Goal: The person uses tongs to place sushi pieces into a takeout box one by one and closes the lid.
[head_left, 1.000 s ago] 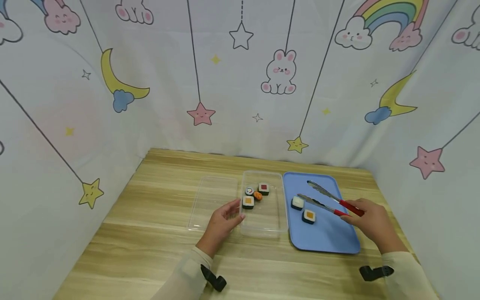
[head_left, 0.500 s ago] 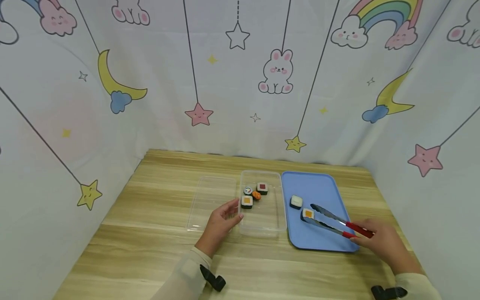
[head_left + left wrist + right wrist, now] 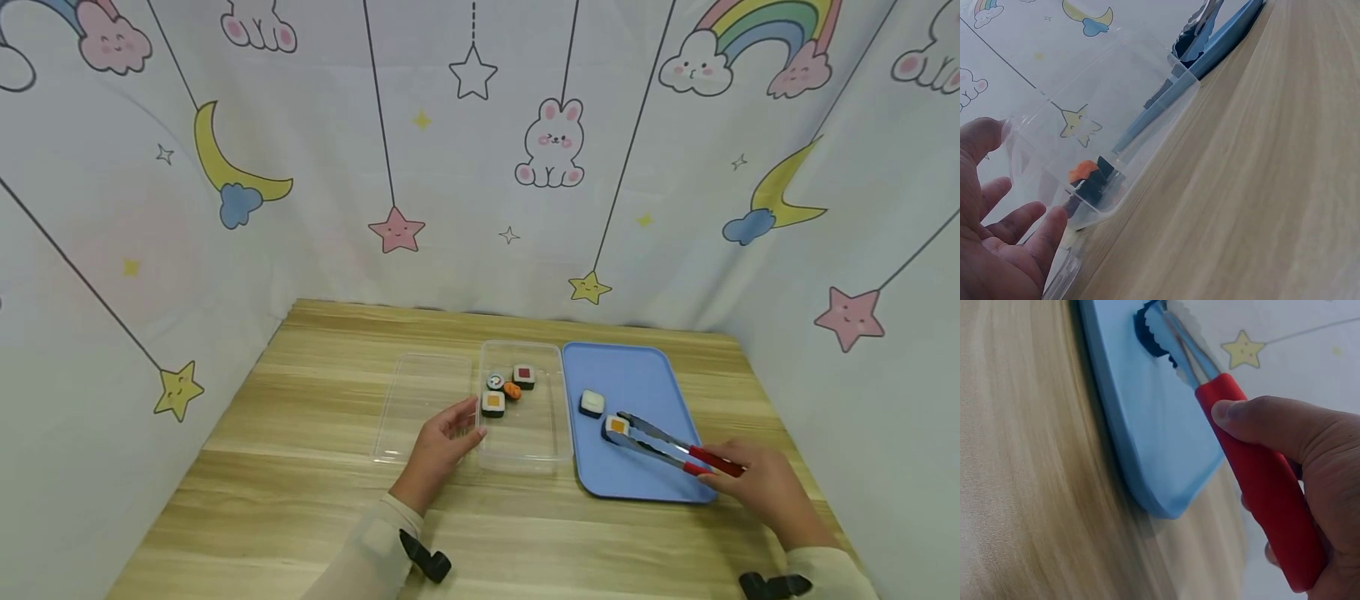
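Red tongs [image 3: 705, 456], gripped by my right hand [image 3: 768, 483], bracket a roll [image 3: 617, 426], seemingly for pickup; I'd squeeze next; relaxed left hand [image 3: 441, 446] touches box [image 3: 532, 429] at nine o'clock.

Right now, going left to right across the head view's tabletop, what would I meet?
Left hand, clear container holding sushi pieces, white-topped sushi piece, orange-centred sushi piece at the tips of the tongs, right hand.
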### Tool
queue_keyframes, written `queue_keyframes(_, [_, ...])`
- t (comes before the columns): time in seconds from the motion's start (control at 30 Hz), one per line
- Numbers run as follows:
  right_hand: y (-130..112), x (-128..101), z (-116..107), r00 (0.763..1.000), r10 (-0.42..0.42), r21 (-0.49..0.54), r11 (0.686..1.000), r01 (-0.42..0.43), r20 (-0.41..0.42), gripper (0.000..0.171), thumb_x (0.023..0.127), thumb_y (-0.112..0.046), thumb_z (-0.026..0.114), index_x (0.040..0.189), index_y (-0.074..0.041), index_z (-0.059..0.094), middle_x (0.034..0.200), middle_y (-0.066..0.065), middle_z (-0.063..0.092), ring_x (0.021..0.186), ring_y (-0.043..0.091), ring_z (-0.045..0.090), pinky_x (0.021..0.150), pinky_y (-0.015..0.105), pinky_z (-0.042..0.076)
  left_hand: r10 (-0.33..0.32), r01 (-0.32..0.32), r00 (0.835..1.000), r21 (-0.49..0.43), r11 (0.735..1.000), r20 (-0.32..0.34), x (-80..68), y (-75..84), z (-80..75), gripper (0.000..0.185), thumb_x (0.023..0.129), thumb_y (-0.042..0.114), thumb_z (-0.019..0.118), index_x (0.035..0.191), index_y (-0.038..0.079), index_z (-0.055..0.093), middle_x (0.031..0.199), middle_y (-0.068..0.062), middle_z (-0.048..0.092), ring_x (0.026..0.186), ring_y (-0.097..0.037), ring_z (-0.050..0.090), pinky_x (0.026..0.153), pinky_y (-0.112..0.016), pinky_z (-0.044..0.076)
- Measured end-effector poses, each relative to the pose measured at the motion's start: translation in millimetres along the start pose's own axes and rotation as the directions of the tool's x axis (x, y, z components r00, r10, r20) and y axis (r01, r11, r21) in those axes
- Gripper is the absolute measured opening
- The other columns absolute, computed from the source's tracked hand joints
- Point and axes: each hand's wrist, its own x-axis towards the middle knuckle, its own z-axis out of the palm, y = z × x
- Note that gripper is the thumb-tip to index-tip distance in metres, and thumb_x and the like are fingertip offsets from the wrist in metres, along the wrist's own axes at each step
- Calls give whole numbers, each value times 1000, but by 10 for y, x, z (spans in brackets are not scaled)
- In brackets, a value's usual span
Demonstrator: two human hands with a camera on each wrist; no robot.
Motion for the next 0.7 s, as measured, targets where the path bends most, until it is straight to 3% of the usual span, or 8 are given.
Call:
queue_keyframes(0.2, [-41,11,-93,999,-15,-23,1000,14,-45,50,78,-33,93,117,-6,79,100,10,75,83,23,64,63,30,50,-11,11,1000,-6,1000,-2,12,-23,3,53,96,5,74,146,6,59,149,-12,58,133,-34,58,114,-53,42])
queue_keyframes(0.4, [-122,78,-224,996,-35,-22,999,33,-80,53,81,-37,90,122,-6,77,111,18,74,92,32,67,65,31,53,-19,19,1000,-13,1000,-8,13,-11,9,53,96,4,73,147,5,58,149,-13,58,132,-33,58,114,-53,42])
queue_keyframes(0.7, [-481,281,-322,986,-136,-13,991,135,-97,47,83,-35,89,122,-11,78,109,9,75,91,27,65,66,30,54,-13,13,1000,-9,1000,-1,26,-45,4,54,97,4,72,148,4,56,150,-16,56,133,-34,57,114,-53,41])
